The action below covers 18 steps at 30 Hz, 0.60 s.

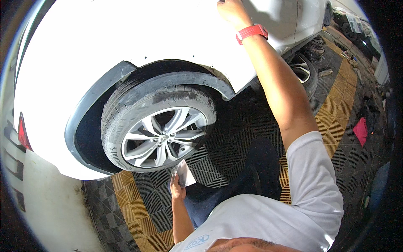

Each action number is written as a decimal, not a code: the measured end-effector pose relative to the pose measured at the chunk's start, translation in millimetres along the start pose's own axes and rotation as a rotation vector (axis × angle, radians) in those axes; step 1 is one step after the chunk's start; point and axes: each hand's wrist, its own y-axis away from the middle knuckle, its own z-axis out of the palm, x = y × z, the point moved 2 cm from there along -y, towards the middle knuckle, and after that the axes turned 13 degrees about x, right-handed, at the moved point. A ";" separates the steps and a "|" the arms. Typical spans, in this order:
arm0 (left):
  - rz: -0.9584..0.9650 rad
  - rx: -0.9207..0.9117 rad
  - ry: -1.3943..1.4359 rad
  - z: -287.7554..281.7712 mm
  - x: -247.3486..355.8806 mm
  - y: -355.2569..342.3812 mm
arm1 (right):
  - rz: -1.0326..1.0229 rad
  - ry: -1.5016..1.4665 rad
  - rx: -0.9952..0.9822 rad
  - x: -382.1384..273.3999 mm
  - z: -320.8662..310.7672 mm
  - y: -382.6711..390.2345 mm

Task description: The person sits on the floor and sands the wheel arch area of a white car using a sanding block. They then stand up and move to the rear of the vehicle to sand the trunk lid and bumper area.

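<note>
My right hand [233,12] reaches far up to the white car body [168,33], above and to the right of the rear wheel arch. Its fingers are closed at the picture's upper edge, around a small dark thing that is mostly cut off. Low in front of me, my left hand [177,191] grips a flat, pale rectangular plate [186,174] with a greyish patch on it. The plate is held just below the wheel [163,138], a silver multi-spoke rim with a dusty tyre. Dark arch trim [77,130] runs around the wheel, loose-looking at its upper ends.
Grey and yellow grid tiles [336,113] cover the floor. A second, loose-looking wheel [302,71] is by the car's side, with a dark coiled stack [314,48] beyond. A pink cloth [360,131] lies at the right. A white wall [50,201] stands at the left.
</note>
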 end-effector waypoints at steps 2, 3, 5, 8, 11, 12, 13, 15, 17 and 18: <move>0.007 0.011 0.013 -2.3 -0.8 -1.4 | 0.015 0.027 0.013 -6.9 4.3 1.2; 0.006 0.009 0.021 -3.7 -1.4 -1.9 | 0.023 0.042 0.018 -13.1 7.3 4.3; 0.003 0.004 0.027 -7.3 -3.2 -4.8 | -0.026 0.071 0.066 -17.3 14.1 17.1; -0.014 0.021 -0.014 -9.6 -7.2 -11.1 | -0.118 0.104 0.137 -10.0 26.6 57.4; -0.020 0.062 -0.098 -10.3 -4.3 -9.8 | -0.086 0.232 0.077 -5.8 34.9 95.6; -0.007 0.038 -0.103 -12.3 -4.7 -12.5 | -0.076 0.144 0.028 -9.6 33.3 102.9; 0.007 0.014 -0.107 -15.5 -4.8 -14.2 | -0.062 0.076 0.005 -6.6 32.1 104.2; 0.002 0.030 -0.081 -7.4 -4.6 -8.8 | -0.050 -0.052 -0.039 -1.0 24.7 97.7; 0.000 0.034 -0.081 1.6 -0.9 -4.0 | -0.131 -0.053 0.113 8.6 15.0 72.8; 0.000 0.037 -0.093 4.6 1.0 -1.0 | -0.096 0.032 0.132 12.4 13.1 58.8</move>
